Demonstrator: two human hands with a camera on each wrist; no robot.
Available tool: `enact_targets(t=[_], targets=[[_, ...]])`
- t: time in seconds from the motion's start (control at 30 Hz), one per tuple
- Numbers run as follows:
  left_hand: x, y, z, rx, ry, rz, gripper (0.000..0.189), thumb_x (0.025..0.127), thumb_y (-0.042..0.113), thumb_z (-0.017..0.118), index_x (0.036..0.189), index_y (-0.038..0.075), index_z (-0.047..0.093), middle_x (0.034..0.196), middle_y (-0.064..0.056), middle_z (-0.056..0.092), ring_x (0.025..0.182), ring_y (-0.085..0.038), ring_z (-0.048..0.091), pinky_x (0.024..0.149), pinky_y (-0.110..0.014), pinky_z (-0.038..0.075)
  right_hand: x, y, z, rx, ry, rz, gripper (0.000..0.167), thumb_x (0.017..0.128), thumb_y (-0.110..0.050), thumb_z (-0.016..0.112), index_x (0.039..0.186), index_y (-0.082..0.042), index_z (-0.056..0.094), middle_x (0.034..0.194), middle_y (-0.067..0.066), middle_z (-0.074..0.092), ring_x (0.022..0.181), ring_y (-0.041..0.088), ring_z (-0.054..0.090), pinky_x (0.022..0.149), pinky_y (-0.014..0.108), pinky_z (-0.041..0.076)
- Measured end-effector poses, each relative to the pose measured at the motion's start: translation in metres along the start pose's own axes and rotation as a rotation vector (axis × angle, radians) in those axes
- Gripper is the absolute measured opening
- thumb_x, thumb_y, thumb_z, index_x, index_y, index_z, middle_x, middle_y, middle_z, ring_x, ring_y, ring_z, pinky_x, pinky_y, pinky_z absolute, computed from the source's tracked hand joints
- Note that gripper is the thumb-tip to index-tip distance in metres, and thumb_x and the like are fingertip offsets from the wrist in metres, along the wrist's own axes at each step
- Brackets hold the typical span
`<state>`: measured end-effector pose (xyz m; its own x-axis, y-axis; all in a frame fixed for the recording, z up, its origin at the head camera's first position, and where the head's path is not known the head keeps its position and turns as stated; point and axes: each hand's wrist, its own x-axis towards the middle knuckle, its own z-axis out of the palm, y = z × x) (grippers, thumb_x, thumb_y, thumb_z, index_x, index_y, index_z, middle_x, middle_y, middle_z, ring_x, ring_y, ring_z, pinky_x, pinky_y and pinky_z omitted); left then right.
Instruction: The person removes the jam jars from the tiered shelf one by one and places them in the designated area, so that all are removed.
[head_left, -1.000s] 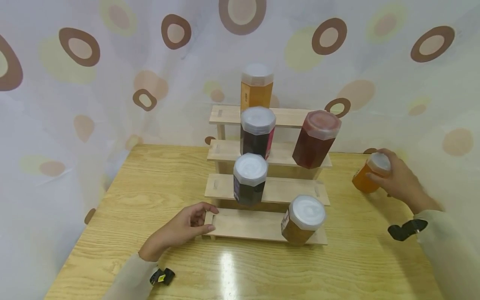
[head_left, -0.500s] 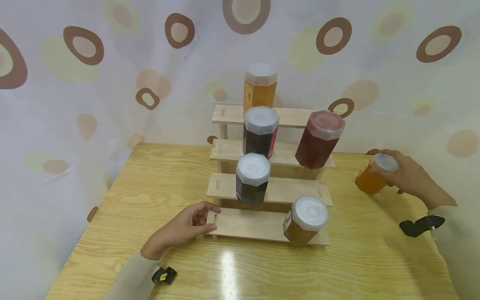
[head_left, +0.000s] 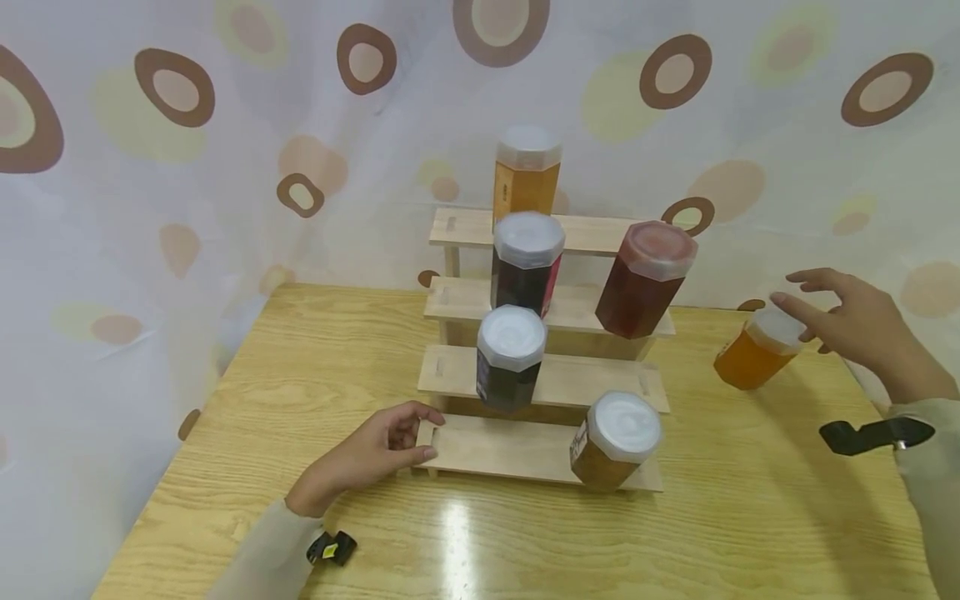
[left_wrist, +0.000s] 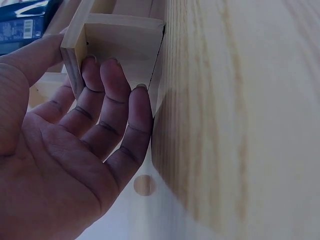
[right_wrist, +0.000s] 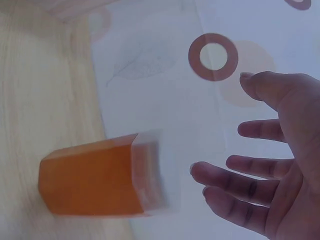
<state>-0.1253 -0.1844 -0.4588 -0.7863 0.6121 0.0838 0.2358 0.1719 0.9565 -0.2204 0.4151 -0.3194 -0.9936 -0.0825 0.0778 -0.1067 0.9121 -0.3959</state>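
Note:
My left hand [head_left: 375, 450] grips the left end of the lowest step of a wooden tiered shelf [head_left: 495, 450]. In the left wrist view its curled fingers [left_wrist: 115, 82] lie against the board's end. To the right of the shelf, an orange jar [head_left: 753, 354] with a whitish lid stands on the table. My right hand [head_left: 862, 321] hovers just above and beside that lid, its fingers spread and holding nothing. The right wrist view shows a gap between the orange jar [right_wrist: 95, 180] and the fingers [right_wrist: 235, 185].
On the shelf stand an amber jar [head_left: 527, 183], two dark jars [head_left: 517, 287] [head_left: 508, 383], a deep red jar [head_left: 637, 287] and a brown jar [head_left: 606, 462]. Behind the wooden table [head_left: 315, 358] hangs a patterned white cloth [head_left: 247, 183].
My right hand has let go of the orange jar and drawn up and to the right. The left hand keeps its grip on the shelf. The view has shifted slightly.

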Motion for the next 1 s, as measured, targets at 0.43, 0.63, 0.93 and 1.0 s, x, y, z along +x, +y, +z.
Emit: enact_targets(t=[0.43,0.63,0.93,1.0], targets=[[0.000,0.001,0.000,0.006,-0.003,0.006,0.034,0.099,0.006,0.070,0.131,0.004,0.061,0.077,-0.002,0.047,0.063,-0.008,0.043,0.058,-0.021,0.039,0.006,-0.041,-0.014,0.087,0.122,-0.075,0.054,0.106,-0.037,0.059,0.144,0.001,0.051,0.134,0.033,0.054,0.057,-0.008,0.056,0.049,0.019,0.047],[0.000,0.000,0.000,0.002,-0.004,0.003,0.034,0.099,0.005,0.070,0.131,0.004,0.061,0.077,-0.003,0.046,0.063,-0.008,0.042,0.058,-0.021,0.039,0.008,-0.063,-0.023,0.099,0.160,-0.109,0.052,0.105,-0.035,0.061,0.145,-0.002,0.052,0.132,0.032,0.056,0.057,-0.010,0.055,0.050,0.014,0.044],[0.000,0.004,0.000,-0.002,-0.005,-0.014,0.035,0.099,0.007,0.071,0.131,0.002,0.060,0.076,-0.002,0.048,0.064,-0.008,0.043,0.058,-0.021,0.040,0.011,-0.090,-0.036,0.117,0.263,-0.166,0.046,0.105,-0.031,0.061,0.141,-0.002,0.057,0.127,0.031,0.059,0.054,-0.014,0.052,0.048,0.012,0.041],[0.000,0.005,0.000,-0.001,-0.005,-0.016,0.035,0.099,0.006,0.071,0.132,0.002,0.060,0.075,-0.002,0.048,0.063,-0.008,0.043,0.058,-0.021,0.040,0.013,-0.097,-0.039,0.111,0.285,-0.184,0.045,0.105,-0.030,0.062,0.140,-0.002,0.058,0.126,0.031,0.060,0.053,-0.016,0.051,0.047,0.012,0.040]])
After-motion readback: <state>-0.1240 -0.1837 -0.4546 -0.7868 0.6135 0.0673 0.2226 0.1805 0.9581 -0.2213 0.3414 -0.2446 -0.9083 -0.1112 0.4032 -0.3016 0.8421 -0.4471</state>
